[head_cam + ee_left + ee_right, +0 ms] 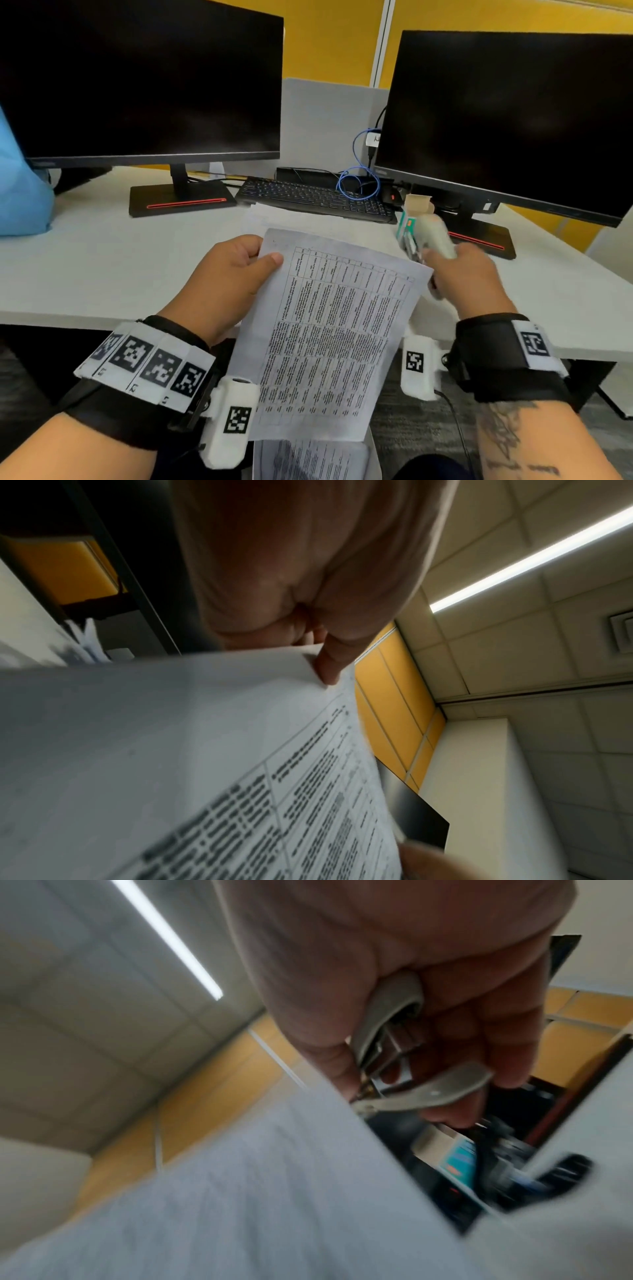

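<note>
My left hand (236, 274) pinches the top left corner of a printed sheet with a table of text (329, 329), thumb on top, and holds it up over the desk edge. In the left wrist view the thumb presses the sheet (205, 750) at its upper corner. My right hand (469, 277) grips a pale grey stapler (433, 236) at the sheet's top right corner. The right wrist view shows the stapler (394, 1031) in my curled fingers with its jaw parted, just past the edge of the paper (240, 1177).
Two dark monitors (144, 78) (507, 116) stand on the white desk (102, 267), a black keyboard (315, 198) between them with a blue cable (359, 178). A small open box (411, 212) stands behind the stapler. More printed pages (308, 459) lie on my lap. A blue bag (20, 198) sits far left.
</note>
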Motion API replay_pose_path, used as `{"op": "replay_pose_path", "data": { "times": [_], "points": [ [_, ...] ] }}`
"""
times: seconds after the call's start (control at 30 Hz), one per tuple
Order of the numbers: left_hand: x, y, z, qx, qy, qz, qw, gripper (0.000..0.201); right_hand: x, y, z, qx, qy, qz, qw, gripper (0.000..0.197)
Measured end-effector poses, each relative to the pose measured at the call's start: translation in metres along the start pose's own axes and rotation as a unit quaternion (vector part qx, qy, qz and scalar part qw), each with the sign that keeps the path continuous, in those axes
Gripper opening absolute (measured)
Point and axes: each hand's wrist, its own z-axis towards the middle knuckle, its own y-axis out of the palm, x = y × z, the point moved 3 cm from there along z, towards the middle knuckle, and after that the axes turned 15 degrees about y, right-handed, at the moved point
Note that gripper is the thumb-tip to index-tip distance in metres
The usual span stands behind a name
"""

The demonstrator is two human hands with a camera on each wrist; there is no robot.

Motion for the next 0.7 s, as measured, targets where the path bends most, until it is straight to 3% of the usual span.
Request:
{"op": "replay_pose_path", "data": {
  "times": [0.07, 0.17, 0.27, 0.33, 0.47, 0.6, 0.7],
  "points": [
    [0.002, 0.002, 0.0, 0.002, 0.011, 0.012, 1.0, 0.014, -0.01, -0.018, -0.009, 0.024, -0.051, 0.121, 0.991, 0.038],
    [0.007, 0.009, -0.001, -0.007, 0.045, 0.068, 0.997, 0.013, -0.027, -0.044, -0.03, 0.013, -0.109, 0.293, 0.95, 0.041],
    [0.014, 0.024, -0.003, -0.012, 0.072, 0.105, 0.992, 0.017, -0.043, -0.04, -0.05, -0.113, -0.095, 0.414, 0.898, 0.041],
    [0.019, 0.038, -0.005, -0.026, 0.083, 0.113, 0.99, 0.02, -0.05, -0.027, -0.063, -0.161, -0.078, 0.457, 0.871, 0.042],
    [0.027, 0.057, -0.01, -0.043, 0.109, 0.142, 0.983, 0.022, -0.057, -0.005, -0.085, -0.139, -0.118, 0.448, 0.875, 0.043],
    [0.033, 0.061, -0.013, -0.052, 0.122, 0.144, 0.981, 0.021, -0.055, 0.004, -0.097, -0.146, -0.147, 0.428, 0.88, 0.014],
    [0.033, 0.062, -0.013, -0.054, 0.122, 0.137, 0.982, 0.021, -0.056, 0.006, -0.102, -0.152, -0.147, 0.427, 0.879, 0.028]
  ]
}}
